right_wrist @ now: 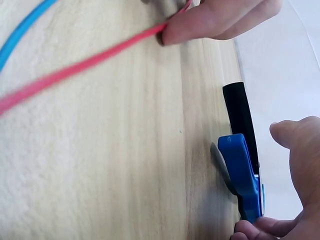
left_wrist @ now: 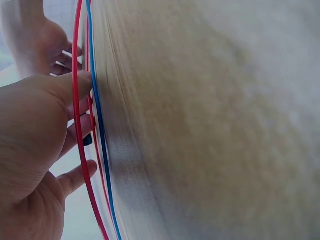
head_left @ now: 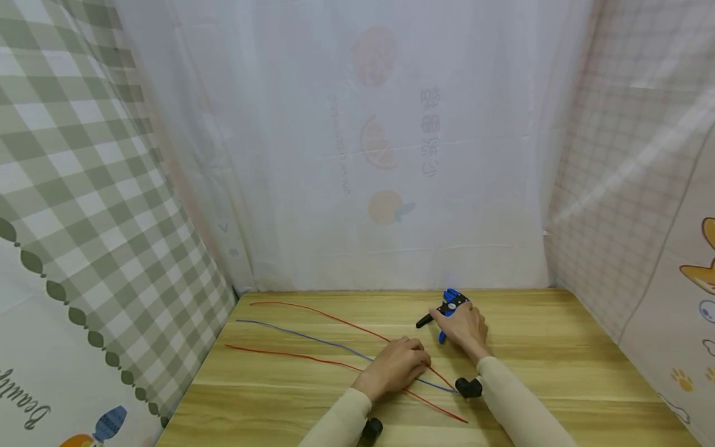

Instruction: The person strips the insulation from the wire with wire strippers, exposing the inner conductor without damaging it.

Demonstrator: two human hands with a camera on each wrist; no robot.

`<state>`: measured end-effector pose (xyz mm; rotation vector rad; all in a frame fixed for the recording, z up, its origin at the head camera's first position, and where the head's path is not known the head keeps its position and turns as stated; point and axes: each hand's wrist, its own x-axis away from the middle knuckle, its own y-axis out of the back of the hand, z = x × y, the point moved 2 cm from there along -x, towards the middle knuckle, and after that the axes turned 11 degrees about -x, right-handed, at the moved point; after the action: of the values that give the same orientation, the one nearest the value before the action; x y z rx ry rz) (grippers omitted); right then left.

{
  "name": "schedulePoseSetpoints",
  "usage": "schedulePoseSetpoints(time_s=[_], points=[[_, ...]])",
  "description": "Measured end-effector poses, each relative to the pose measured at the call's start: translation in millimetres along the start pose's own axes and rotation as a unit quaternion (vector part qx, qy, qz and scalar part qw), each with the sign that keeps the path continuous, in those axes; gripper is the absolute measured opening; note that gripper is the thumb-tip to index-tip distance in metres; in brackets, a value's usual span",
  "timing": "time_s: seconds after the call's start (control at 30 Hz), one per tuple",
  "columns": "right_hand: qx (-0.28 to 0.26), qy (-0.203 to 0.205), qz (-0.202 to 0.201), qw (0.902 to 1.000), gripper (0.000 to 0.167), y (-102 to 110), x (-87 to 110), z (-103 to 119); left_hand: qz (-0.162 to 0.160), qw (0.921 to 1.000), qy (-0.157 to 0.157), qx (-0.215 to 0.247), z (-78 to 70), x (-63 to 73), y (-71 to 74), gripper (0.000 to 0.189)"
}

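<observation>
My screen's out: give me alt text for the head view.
A person's right hand is at a blue-and-black plier-like tool on a wood-grain table; the left hand is over two long red wires and one blue wire.

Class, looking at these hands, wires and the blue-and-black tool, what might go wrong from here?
In the head view, the left hand hides part of the far red wire, blue wire and near red wire; moving it might drag several together.

The far red wire and blue wire have their right ends close together, so the wrong one might be picked up.

The right hand has its thumb off the blue-and-black tool; lifted like this, it might slip.
</observation>
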<state>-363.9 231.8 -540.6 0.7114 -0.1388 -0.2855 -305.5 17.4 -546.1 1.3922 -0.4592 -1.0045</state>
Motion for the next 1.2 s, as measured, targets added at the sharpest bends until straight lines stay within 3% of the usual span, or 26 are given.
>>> schedulePoseSetpoints(time_s=[0.13,0.33,0.53,0.93,1.2], points=[[0.011,-0.001,-0.012,0.9999,0.113,-5,0.1,2,-0.002,1.0,0.003,-0.003,0.8,0.3,0.0,0.005],[0.038,0.004,-0.023,0.999,0.119,-14,-0.3,5,0.013,0.9998,0.016,0.004,0.6,0.0,0.6,0.009],[0.042,0.001,-0.022,0.9989,0.123,-19,-2.0,6,0.008,0.9999,0.011,-0.003,1.0,-0.1,-0.5,0.009],[0.044,0.015,0.042,0.998,0.115,-6,-2.1,7,0.028,0.9994,0.021,0.008,3.5,1.0,-3.3,0.012],[0.044,0.037,0.063,0.9964,0.109,2,-5.7,-2,0.015,0.9996,0.022,0.013,4.1,3.2,-3.0,0.01]])
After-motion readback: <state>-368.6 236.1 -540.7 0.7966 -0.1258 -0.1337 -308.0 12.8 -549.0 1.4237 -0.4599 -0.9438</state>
